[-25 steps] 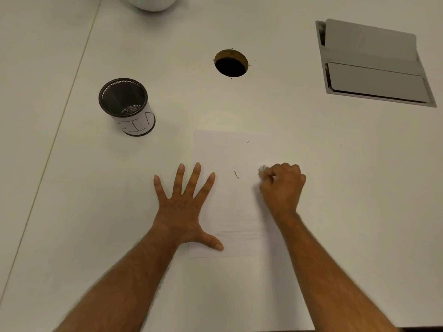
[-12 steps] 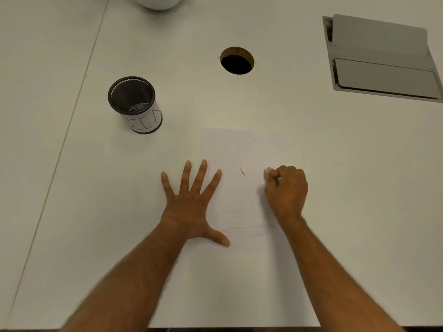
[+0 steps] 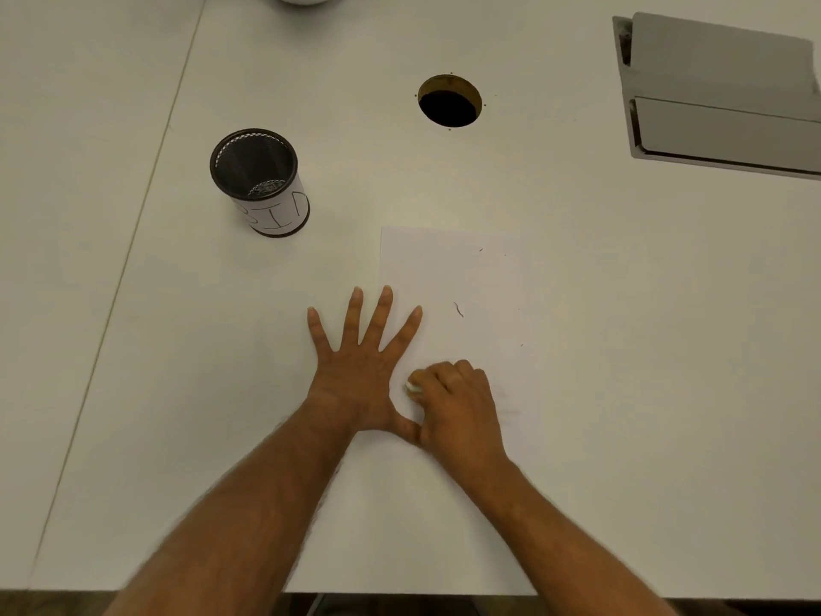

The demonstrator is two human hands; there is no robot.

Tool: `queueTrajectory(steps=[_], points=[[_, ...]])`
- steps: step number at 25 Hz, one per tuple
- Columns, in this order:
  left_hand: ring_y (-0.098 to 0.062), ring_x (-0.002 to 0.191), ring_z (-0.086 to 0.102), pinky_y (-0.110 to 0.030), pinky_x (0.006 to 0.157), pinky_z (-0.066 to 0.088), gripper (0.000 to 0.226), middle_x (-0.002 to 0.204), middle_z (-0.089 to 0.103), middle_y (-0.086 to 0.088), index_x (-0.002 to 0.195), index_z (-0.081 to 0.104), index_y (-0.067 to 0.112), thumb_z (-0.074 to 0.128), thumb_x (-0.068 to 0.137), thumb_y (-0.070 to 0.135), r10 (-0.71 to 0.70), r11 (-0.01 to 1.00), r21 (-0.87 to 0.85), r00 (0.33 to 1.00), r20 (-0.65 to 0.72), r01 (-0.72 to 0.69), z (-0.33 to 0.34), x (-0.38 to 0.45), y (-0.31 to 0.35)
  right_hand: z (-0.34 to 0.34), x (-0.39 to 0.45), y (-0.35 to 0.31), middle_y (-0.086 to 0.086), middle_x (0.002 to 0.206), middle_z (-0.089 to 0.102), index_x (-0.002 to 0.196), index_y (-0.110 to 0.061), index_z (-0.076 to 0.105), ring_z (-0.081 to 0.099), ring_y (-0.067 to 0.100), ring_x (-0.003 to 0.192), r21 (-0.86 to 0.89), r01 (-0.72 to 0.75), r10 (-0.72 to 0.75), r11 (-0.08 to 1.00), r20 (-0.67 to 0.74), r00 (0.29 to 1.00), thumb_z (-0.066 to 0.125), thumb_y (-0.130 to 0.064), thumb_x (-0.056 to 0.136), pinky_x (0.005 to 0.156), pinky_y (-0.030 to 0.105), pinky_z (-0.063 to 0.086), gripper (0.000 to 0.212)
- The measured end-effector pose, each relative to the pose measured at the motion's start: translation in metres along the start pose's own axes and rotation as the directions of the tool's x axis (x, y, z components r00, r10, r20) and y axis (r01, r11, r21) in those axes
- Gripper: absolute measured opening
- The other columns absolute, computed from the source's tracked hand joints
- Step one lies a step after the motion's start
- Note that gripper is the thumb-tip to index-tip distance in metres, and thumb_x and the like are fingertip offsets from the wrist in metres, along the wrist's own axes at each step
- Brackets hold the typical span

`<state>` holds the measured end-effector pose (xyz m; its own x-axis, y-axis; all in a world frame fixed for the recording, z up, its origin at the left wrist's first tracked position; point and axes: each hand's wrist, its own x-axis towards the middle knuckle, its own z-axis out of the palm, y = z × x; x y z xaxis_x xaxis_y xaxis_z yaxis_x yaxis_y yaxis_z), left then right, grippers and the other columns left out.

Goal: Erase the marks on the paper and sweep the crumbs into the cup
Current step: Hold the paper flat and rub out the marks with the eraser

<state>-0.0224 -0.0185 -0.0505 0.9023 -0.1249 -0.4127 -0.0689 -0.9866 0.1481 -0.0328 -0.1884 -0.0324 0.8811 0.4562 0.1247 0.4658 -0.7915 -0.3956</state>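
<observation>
White paper (image 3: pixel 462 277) flat on a pale table (image 3: pixel 622 304), long edges running away from the viewer. Left hand (image 3: pixel 360 371) spread wide, palm down on the paper's left edge, fingers straight, index and middle fingertips over the sheet, thumb stretched right and touching the right hand (image 3: pixel 457 402). Right hand curled, pinching a small white eraser (image 3: pixel 412 387) against the paper's lower left part, just beside the left palm. Short dark mark (image 3: pixel 458 309) near mid-sheet, beyond both hands; tiny dark specks (image 3: pixel 480 249) near the far edge and right edge. Black mesh cup (image 3: pixel 260 182) with a white label upright on the table, beyond and left of the paper, well apart from the hands. Round cable hole (image 3: pixel 449 101) further back; grey hinged flap (image 3: pixel 719 95) at far right. Table seam (image 3: pixel 133 242) running diagonally at left. Bare tabletop between cup and paper and right of the sheet; table's near edge under the forearms.
</observation>
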Motion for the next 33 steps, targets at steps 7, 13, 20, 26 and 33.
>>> queueTrajectory(steps=[7,13,20,26,33], points=[[-0.038,0.139,-0.05,-0.08,0.099,-0.029,0.164,0.154,-0.053,-0.005,0.146,-0.043,0.038,0.044,0.029,0.112,-0.003,1.0,-0.004,1.0,0.023,0.003,-0.004,-0.001,0.002,-0.004,0.02,0.008,0.003,0.085,0.071,0.092,-0.014,0.074,0.061,0.023,0.075,-0.098,0.013,-0.013,0.995,0.0,1.0,0.085,-0.008,0.06,0.065,0.037,0.045,0.034],[-0.038,0.14,-0.049,-0.082,0.102,-0.019,0.164,0.154,-0.053,-0.005,0.146,-0.044,0.037,0.047,0.031,0.11,-0.011,1.0,-0.012,1.0,0.028,0.011,-0.004,0.0,0.003,-0.005,-0.021,0.006,0.001,0.083,0.069,0.088,-0.016,0.074,0.059,0.021,0.074,-0.064,0.041,-0.041,0.997,0.005,0.999,0.087,-0.021,0.062,0.065,0.035,0.044,0.03],[-0.039,0.14,-0.049,-0.081,0.102,-0.023,0.164,0.155,-0.052,-0.006,0.147,-0.043,0.037,0.042,0.027,0.112,-0.009,1.0,-0.01,1.0,0.029,0.01,-0.005,0.001,0.002,-0.008,0.019,0.008,0.004,0.083,0.071,0.09,-0.012,0.076,0.061,0.025,0.072,-0.12,-0.006,0.002,0.993,-0.035,0.999,0.079,-0.005,0.062,0.063,0.038,0.044,0.029],[-0.039,0.142,-0.047,-0.08,0.101,-0.026,0.165,0.155,-0.052,-0.005,0.147,-0.043,0.037,0.045,0.028,0.111,-0.013,1.0,-0.015,0.999,0.03,0.014,-0.007,0.0,0.003,-0.011,-0.028,0.01,0.003,0.081,0.069,0.089,-0.013,0.075,0.061,0.023,0.071,-0.068,0.04,-0.041,0.997,-0.004,0.999,0.087,-0.011,0.06,0.065,0.036,0.042,0.032],[-0.038,0.14,-0.049,-0.08,0.101,-0.026,0.167,0.153,-0.054,-0.004,0.145,-0.045,0.038,0.049,0.028,0.11,-0.012,1.0,-0.022,0.999,0.045,0.013,-0.009,-0.001,0.004,-0.019,0.011,0.017,0.004,0.081,0.071,0.089,-0.012,0.076,0.061,0.027,0.071,-0.094,-0.085,0.082,0.992,-0.039,0.996,0.08,0.003,0.059,0.066,0.038,0.041,0.034]])
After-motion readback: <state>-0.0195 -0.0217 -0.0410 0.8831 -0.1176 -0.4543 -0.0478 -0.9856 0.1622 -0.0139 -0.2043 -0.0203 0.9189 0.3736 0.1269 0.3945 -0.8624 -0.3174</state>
